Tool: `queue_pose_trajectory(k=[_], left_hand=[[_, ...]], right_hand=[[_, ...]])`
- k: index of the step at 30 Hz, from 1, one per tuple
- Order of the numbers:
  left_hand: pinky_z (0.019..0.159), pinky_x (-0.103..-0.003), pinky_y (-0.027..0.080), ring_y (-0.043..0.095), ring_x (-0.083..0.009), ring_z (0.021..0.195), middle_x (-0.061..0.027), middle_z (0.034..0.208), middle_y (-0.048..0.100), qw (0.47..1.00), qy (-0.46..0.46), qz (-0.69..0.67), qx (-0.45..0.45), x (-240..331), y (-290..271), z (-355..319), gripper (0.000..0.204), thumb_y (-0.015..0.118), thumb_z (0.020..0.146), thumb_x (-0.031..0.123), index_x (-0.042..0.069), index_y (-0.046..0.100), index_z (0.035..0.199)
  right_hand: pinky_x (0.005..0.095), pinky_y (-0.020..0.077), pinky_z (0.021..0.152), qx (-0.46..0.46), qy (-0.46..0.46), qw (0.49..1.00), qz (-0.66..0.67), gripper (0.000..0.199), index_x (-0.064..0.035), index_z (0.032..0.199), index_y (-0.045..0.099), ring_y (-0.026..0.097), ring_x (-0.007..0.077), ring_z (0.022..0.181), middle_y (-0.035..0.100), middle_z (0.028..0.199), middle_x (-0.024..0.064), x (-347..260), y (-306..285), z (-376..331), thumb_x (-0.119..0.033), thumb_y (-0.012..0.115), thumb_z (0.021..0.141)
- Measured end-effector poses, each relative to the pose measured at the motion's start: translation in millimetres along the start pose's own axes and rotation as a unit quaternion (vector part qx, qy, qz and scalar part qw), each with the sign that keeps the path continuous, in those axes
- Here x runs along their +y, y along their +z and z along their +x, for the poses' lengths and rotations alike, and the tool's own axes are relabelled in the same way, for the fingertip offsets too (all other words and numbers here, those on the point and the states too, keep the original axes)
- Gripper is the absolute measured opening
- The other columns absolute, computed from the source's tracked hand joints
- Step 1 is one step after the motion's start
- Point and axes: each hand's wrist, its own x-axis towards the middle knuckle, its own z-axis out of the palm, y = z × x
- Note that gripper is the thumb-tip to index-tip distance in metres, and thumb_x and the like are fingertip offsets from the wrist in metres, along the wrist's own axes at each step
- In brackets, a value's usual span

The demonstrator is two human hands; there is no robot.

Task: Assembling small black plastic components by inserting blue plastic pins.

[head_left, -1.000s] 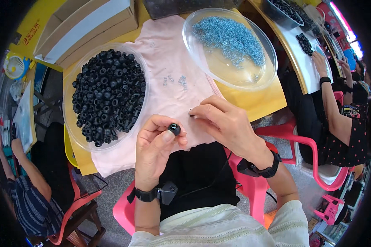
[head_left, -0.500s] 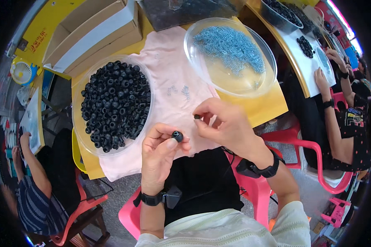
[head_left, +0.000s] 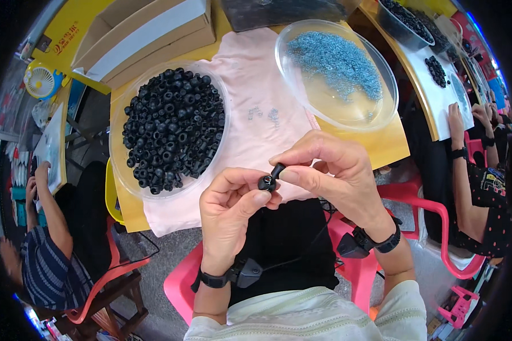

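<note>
My left hand [head_left: 230,210] pinches a small round black plastic piece [head_left: 266,182] between thumb and forefinger. My right hand [head_left: 330,170] holds a small black peg [head_left: 277,169] at the top of that piece, fingertips touching it. Both hands hover over the near edge of a pink cloth [head_left: 256,113] on the yellow table. A clear round dish [head_left: 119,170] heaped with black ring-shaped parts [head_left: 173,128] lies to the left. Another clear dish [head_left: 381,113] holding small blue-grey metal bits [head_left: 335,62] lies at the upper right. A few loose metal bits [head_left: 264,113] rest on the cloth.
Cardboard boxes [head_left: 142,28] stand at the back of the table. A person in a striped top [head_left: 45,250] sits at the left, another person [head_left: 478,182] at the right beside a table with black parts [head_left: 438,71]. Pink plastic chairs [head_left: 432,221] surround me.
The hands have come closer to the camera. My right hand now holds a black peg against the round piece in my left hand.
</note>
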Motion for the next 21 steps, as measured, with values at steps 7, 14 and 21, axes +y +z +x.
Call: queue_pose_trajectory(k=[7, 14, 21], left_hand=[[0.074, -0.030, 0.057, 0.068, -0.0190, 0.080, -0.0146, 0.094, 0.068, 1.000, 0.012, -0.004, 0.000, -1.5, 0.7, -1.4, 0.019, 0.066, 0.086, -0.002, -0.005, 0.060, 0.104], [0.073, -0.031, 0.058, 0.069, -0.0197, 0.080, -0.0134, 0.094, 0.068, 0.998, 0.040, 0.039, 0.004, -2.6, 2.6, -1.1, 0.020, 0.066, 0.086, -0.004, -0.005, 0.060, 0.105], [0.074, -0.031, 0.058, 0.068, -0.0191, 0.080, -0.0129, 0.093, 0.068, 0.998, 0.044, 0.052, -0.002, 0.0, 3.9, -2.6, 0.021, 0.067, 0.085, -0.004, -0.005, 0.060, 0.105]], right_hand=[[0.0183, 0.0451, 0.053, -0.016, -0.032, 0.997, -0.069, 0.013, -0.0009, 0.097, 0.071, 0.061, 0.0059, 0.067, 0.067, 0.083, 0.0055, -2.0, 0.3, 1.1, -0.008, 0.069, 0.086], [0.0183, 0.0432, 0.053, -0.014, 0.009, 0.996, -0.087, 0.013, -0.0002, 0.097, 0.070, 0.059, 0.0056, 0.065, 0.066, 0.081, 0.0046, -9.4, -3.3, -2.8, -0.008, 0.068, 0.087], [0.0184, 0.0432, 0.053, -0.010, -0.021, 0.998, -0.066, 0.013, 0.0004, 0.097, 0.070, 0.059, 0.0051, 0.064, 0.067, 0.081, 0.0043, -5.1, -1.3, -1.6, -0.008, 0.068, 0.087]])
